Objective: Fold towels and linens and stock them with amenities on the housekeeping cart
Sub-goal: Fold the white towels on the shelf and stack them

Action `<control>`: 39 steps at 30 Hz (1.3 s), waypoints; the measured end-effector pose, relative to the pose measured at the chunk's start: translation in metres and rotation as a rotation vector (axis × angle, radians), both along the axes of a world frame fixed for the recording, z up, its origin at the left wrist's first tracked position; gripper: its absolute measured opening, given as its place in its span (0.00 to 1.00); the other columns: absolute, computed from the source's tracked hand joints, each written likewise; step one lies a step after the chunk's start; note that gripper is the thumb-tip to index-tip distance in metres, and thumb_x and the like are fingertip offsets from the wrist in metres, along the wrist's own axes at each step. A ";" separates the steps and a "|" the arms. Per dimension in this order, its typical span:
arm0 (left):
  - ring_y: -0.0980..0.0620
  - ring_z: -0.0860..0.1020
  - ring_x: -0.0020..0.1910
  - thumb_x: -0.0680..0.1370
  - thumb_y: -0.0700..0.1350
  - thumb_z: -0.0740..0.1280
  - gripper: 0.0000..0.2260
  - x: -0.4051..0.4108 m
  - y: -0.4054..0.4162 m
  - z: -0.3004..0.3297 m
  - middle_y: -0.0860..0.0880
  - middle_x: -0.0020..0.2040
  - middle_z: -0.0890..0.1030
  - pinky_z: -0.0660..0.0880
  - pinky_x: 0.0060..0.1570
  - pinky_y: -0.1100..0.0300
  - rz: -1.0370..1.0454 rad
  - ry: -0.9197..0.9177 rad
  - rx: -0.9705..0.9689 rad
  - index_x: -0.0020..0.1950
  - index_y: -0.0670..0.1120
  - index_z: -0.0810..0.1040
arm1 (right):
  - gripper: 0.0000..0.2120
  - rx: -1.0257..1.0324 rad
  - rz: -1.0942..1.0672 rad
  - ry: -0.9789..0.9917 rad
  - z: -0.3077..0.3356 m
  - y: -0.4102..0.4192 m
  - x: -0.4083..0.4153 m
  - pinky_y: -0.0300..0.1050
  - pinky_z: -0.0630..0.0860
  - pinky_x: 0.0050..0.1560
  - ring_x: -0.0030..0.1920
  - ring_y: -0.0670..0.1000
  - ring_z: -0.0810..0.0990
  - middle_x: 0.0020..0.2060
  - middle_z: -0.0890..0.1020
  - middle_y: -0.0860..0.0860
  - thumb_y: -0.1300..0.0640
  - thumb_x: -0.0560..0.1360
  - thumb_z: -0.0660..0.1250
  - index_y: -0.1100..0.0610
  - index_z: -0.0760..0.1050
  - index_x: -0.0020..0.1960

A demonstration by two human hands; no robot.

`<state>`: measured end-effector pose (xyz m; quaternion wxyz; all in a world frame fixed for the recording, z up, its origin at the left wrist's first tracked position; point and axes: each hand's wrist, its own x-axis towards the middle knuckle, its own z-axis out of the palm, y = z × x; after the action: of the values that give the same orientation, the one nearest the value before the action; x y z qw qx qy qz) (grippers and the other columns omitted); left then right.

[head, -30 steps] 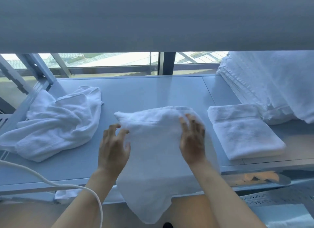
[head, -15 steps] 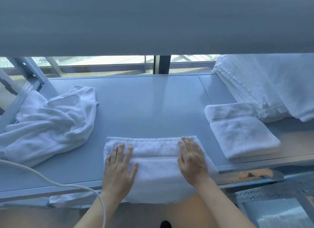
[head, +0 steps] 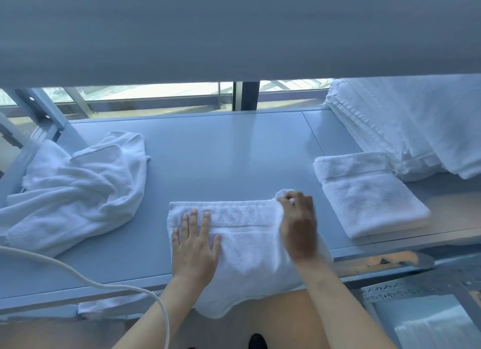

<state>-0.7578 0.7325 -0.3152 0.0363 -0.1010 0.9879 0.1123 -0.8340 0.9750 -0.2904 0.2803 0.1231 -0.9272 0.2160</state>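
A white towel, folded over once, lies at the front edge of the grey shelf, its lower part hanging over the edge. My left hand lies flat on the towel's left side, fingers spread. My right hand pinches the towel's far right corner and lifts it slightly off the shelf. A neatly folded white towel rests on the shelf to the right. On the left of the shelf sits a crumpled heap of white towels.
A tall stack of folded white linens fills the back right corner. The underside of an upper shelf hangs low overhead. A white cable crosses the lower left. Another piece of white cloth sits below the shelf's front edge.
The towel was folded toward me and pressed flat with both hands. Since then my right hand has slid to the far right corner and pinched it up; my left hand stays flat.
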 end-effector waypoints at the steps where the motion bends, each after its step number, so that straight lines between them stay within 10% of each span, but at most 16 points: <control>1: 0.46 0.42 0.83 0.84 0.62 0.45 0.30 0.000 0.000 0.001 0.47 0.84 0.46 0.46 0.80 0.43 0.001 0.000 0.002 0.84 0.54 0.49 | 0.19 0.028 0.072 -0.064 -0.006 -0.015 0.008 0.52 0.77 0.59 0.56 0.59 0.76 0.55 0.79 0.55 0.75 0.71 0.63 0.61 0.81 0.56; 8: 0.46 0.45 0.83 0.79 0.64 0.39 0.34 0.009 -0.023 0.002 0.48 0.85 0.48 0.48 0.80 0.44 -0.048 0.030 0.000 0.84 0.54 0.49 | 0.23 -0.065 0.157 -0.366 -0.030 -0.027 0.046 0.51 0.71 0.70 0.68 0.56 0.75 0.70 0.77 0.54 0.70 0.72 0.65 0.58 0.80 0.66; 18: 0.47 0.45 0.83 0.80 0.64 0.40 0.33 0.024 -0.038 0.000 0.49 0.85 0.47 0.48 0.80 0.45 -0.130 0.032 0.003 0.84 0.55 0.49 | 0.27 0.185 0.114 -0.531 -0.027 0.018 0.041 0.50 0.44 0.82 0.82 0.44 0.47 0.83 0.55 0.44 0.51 0.84 0.58 0.48 0.60 0.82; 29: 0.41 0.58 0.81 0.79 0.59 0.47 0.33 0.035 -0.031 0.010 0.42 0.81 0.61 0.59 0.76 0.38 -0.061 0.010 -0.002 0.81 0.47 0.65 | 0.24 -0.181 0.354 -0.480 -0.028 -0.113 0.073 0.46 0.60 0.79 0.78 0.52 0.65 0.75 0.72 0.56 0.60 0.80 0.54 0.61 0.73 0.73; 34: 0.42 0.56 0.82 0.79 0.61 0.49 0.32 0.036 -0.046 0.009 0.44 0.82 0.60 0.57 0.76 0.38 -0.025 0.034 -0.005 0.81 0.50 0.64 | 0.23 -0.141 0.098 -0.283 -0.028 -0.082 0.062 0.57 0.73 0.68 0.69 0.60 0.75 0.67 0.77 0.56 0.75 0.71 0.61 0.60 0.80 0.61; 39: 0.43 0.55 0.82 0.79 0.61 0.47 0.33 0.041 -0.061 0.009 0.45 0.83 0.59 0.56 0.77 0.39 0.020 0.053 -0.006 0.82 0.51 0.61 | 0.17 0.035 -0.289 -0.288 -0.025 -0.036 0.053 0.56 0.74 0.53 0.61 0.60 0.77 0.64 0.79 0.54 0.58 0.72 0.75 0.54 0.82 0.60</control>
<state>-0.7172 0.6718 -0.3064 0.0085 -0.1081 0.9877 0.1124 -0.7807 0.9393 -0.3153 0.1706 -0.0389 -0.9693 0.1729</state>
